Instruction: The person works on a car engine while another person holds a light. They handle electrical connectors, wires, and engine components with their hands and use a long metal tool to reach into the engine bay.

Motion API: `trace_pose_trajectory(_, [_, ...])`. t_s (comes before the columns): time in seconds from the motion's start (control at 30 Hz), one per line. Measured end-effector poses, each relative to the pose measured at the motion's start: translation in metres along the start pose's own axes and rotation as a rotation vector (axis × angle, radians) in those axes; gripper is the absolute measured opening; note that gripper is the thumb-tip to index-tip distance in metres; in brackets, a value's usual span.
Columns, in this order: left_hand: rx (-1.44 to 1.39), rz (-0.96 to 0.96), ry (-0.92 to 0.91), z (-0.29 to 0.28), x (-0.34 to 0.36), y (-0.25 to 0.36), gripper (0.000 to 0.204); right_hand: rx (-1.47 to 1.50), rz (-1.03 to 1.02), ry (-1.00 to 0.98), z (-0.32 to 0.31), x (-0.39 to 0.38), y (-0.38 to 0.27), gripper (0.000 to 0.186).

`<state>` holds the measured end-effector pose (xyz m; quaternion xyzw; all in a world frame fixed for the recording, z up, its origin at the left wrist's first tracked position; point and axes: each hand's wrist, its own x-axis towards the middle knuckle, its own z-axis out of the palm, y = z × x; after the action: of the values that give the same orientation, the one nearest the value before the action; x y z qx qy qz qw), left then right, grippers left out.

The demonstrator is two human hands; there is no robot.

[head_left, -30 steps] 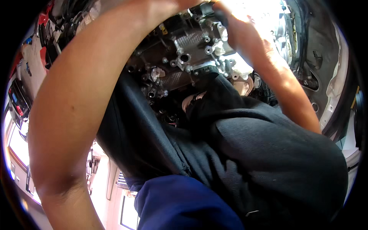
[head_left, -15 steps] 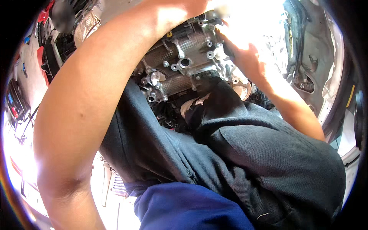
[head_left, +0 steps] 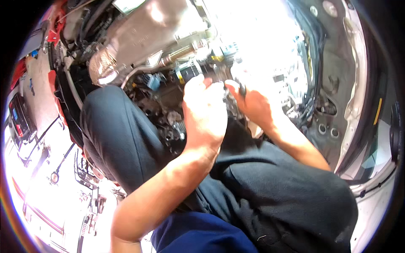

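Note:
My left hand (head_left: 205,114) is raised in front of the engine (head_left: 168,120), its fingers curled together; whatever is between them does not show clearly. Close beside it on the right, my right hand (head_left: 258,104) is closed too, with a small dark piece (head_left: 242,90) showing by its thumb and fingers. That piece is too blurred to name. The two thumbs nearly meet. Behind the hands lie blurred engine parts, a ribbed metal flex pipe (head_left: 181,52) and a blue connector (head_left: 154,81). Strong glare washes out the area above my right hand.
My dark-trousered knees (head_left: 118,126) are bent over the engine bay. A large metal heat shield (head_left: 147,36) lies at the far side. Grey body panel (head_left: 344,63) with hoses runs along the right. Beyond the red edge at left, a bright floor holds a dark case (head_left: 21,116).
My left arm has drawn back from far across the top, bringing that hand down beside the right. The view has shifted, showing more of the heat shield and flex pipe.

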<state>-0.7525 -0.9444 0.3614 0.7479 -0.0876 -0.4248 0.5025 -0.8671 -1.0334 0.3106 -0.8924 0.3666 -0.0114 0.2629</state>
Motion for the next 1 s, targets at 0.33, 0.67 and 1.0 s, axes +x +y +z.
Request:
trace_pose_trajectory(0.33, [-0.651, -0.923, 0.009, 0.047, 0.072, 0.046, 0.045, -0.112, -0.166, -0.056, -0.022, 0.021, -0.014, 0.024])
trace_pose_trajectory(0.67, [-0.696, -0.745, 0.154, 0.048, 0.059, 0.009, 0.04, -0.08, -0.114, -0.311, -0.041, 0.031, -0.005, 0.027])
trace_pose_trajectory(1.0, [-1.091, -0.81, 0.052, 0.039, 0.06, 0.012, 0.032, 0.093, -0.002, -0.163, -0.048, 0.022, 0.003, 0.016])
